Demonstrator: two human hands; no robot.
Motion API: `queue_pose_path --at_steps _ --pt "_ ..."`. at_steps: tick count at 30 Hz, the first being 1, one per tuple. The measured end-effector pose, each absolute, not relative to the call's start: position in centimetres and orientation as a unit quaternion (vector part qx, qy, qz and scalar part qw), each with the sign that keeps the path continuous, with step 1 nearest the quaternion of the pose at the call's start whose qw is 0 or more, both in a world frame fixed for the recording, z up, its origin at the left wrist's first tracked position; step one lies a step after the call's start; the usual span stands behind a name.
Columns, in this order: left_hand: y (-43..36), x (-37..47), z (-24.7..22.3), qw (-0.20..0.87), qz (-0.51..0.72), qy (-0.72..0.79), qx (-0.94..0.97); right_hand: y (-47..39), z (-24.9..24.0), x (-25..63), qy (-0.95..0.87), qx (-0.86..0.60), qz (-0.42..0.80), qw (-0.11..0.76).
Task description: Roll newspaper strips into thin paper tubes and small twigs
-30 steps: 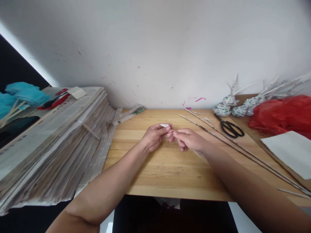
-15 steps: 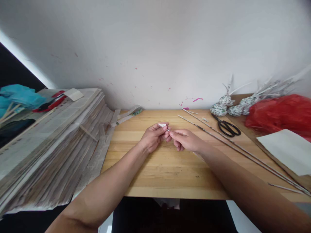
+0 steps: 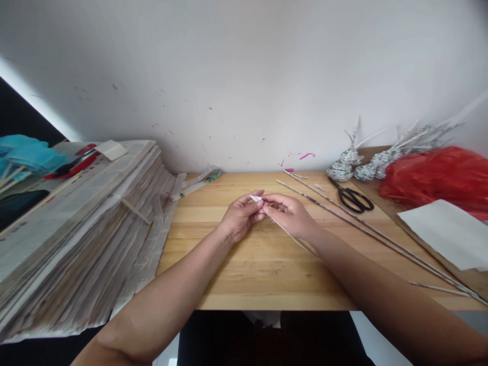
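Note:
Above the middle of the wooden table [image 3: 229,274], my left hand [image 3: 241,217] pinches a small pointed piece of white paper [image 3: 255,198] between thumb and fingers. My right hand [image 3: 288,213] meets it from the right, its fingers closed on the same paper near its thin end. A thin pale paper stick [image 3: 292,237] runs from the fingertips down to the right, beneath my right hand and wrist. How the stick joins the pointed piece is hidden by the fingers.
Stacked newspaper strips [image 3: 95,244] fill the left, with a red and black stapler [image 3: 76,163] on top. Long paper sticks [image 3: 366,229], black scissors [image 3: 353,199], woven paper shapes [image 3: 340,169], a red plastic bag [image 3: 438,178] and a white sheet [image 3: 448,234] lie right.
My right hand's fingers have moved up and closer round the white paper. More of the thin stick now shows below that hand. The whole view has shifted slightly.

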State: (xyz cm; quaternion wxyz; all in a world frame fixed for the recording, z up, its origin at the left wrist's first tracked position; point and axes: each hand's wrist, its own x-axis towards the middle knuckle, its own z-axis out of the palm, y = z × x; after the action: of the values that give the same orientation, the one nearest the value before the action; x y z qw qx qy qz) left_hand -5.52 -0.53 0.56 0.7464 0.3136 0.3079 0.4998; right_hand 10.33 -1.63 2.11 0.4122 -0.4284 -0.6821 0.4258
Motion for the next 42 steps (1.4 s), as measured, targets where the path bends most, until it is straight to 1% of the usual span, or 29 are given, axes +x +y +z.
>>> queue_pose_path --at_steps 8,14,17,21,26,29,34,37,39,42 --pt "-0.5 -5.3 0.4 0.74 0.499 0.323 0.316 -1.7 2.0 10.2 -0.712 -0.422 0.369 0.422" --pt "-0.5 -5.3 0.0 0.733 0.495 0.34 0.319 -1.8 1.6 10.2 -0.737 -0.423 0.29 0.439" --pt "-0.6 -5.2 0.1 0.733 0.495 0.343 0.317 -2.1 1.9 10.1 -0.737 -0.425 0.284 0.442" --pt "-0.5 -5.3 0.5 0.727 0.506 0.346 0.311 -2.4 2.3 10.2 -0.733 -0.466 0.267 0.417" --pt "-0.3 -5.6 0.8 0.721 0.526 0.33 0.308 -2.6 2.8 10.5 -0.76 -0.488 0.248 0.351" --pt "-0.2 -5.6 0.8 0.723 0.531 0.317 0.308 -2.6 3.1 10.6 -0.759 -0.5 0.262 0.324" --pt "-0.2 -5.6 0.7 0.735 0.526 0.288 0.316 -2.1 3.1 10.9 -0.686 -0.491 0.423 0.332" --pt "-0.3 -5.6 0.8 0.74 0.523 0.277 0.32 -1.9 3.1 11.1 -0.671 -0.471 0.47 0.329" --pt "-0.3 -5.7 0.8 0.738 0.53 0.278 0.312 -1.8 3.1 11.3 -0.698 -0.467 0.446 0.31" --pt "0.1 -5.8 0.8 0.729 0.546 0.293 0.291 -1.8 2.9 11.5 -0.771 -0.465 0.337 0.274"
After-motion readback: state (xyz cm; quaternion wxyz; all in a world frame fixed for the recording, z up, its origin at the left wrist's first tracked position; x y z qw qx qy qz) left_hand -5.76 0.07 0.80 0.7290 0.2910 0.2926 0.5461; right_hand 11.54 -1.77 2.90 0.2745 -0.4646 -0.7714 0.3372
